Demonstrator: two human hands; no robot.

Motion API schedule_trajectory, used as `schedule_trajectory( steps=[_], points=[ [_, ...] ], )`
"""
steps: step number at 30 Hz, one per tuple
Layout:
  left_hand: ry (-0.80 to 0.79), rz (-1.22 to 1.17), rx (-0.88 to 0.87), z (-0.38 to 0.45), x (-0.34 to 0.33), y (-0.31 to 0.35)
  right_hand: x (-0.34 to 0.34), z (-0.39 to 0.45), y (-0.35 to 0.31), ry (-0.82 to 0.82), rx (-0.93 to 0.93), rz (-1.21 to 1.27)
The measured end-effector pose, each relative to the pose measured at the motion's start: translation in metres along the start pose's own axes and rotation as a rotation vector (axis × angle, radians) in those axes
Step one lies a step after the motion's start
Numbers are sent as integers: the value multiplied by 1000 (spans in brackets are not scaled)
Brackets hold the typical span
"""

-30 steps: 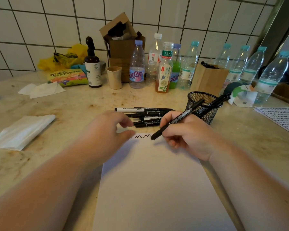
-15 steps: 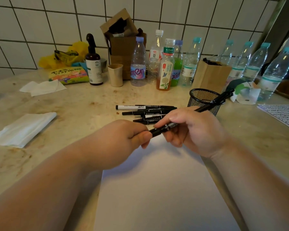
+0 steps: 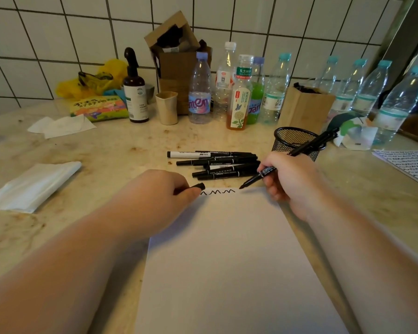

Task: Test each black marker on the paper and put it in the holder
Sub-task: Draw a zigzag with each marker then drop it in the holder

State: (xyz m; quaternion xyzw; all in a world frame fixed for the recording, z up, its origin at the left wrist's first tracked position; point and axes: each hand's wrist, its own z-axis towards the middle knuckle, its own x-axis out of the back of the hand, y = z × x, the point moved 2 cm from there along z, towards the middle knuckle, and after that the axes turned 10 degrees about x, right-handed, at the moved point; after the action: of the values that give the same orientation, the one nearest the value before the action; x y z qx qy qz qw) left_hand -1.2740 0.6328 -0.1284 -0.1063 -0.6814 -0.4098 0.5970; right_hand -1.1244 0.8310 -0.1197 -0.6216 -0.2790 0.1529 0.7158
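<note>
step: marker (image 3: 263, 175) uncapped, gripped by right hand (image 3: 291, 179), tip at paper (image 3: 227, 261) top edge | cap (image 3: 199, 186) pinched in left hand (image 3: 159, 196) fingers | next: scribble, recap, holder (image 3: 296, 143) beside

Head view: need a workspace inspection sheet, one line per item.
Surface: stained marble-look countertop.
Job's things: white paper with one zigzag line at its far edge; pile of black markers lying beyond it; mesh holder with at least one marker in it.
Clutter: bottles, spray bottle, paper cup, cardboard boxes, snack bag, tissues.
Grippers: right hand holds an uncapped marker, tip at the paper's edge; left hand pinches its cap.
Cables: nothing seen.
Surroundings: white tiled wall; written sheet at right.
</note>
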Motion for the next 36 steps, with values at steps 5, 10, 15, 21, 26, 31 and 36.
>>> schedule_trajectory(
  steps=[5,10,15,21,26,31,36],
  points=[
    [-4,55,17,3,-4,-2,-4,1,5,-15,-34,5],
    [21,56,4,5,-7,-5,-7,3,6,-6,-52,30],
    [31,57,3,7,-8,-6,-8,5,9,-4,-35,5],
    [37,65,0,7,-8,-6,-5,6,11,3,-20,8],
    [31,58,2,8,-9,-6,-5,6,8,26,-20,13],
    [33,69,4,8,-9,-6,-2,6,7,46,-26,-17],
    [26,56,11,6,-8,-5,-1,7,9,56,-19,-37]
  ],
)
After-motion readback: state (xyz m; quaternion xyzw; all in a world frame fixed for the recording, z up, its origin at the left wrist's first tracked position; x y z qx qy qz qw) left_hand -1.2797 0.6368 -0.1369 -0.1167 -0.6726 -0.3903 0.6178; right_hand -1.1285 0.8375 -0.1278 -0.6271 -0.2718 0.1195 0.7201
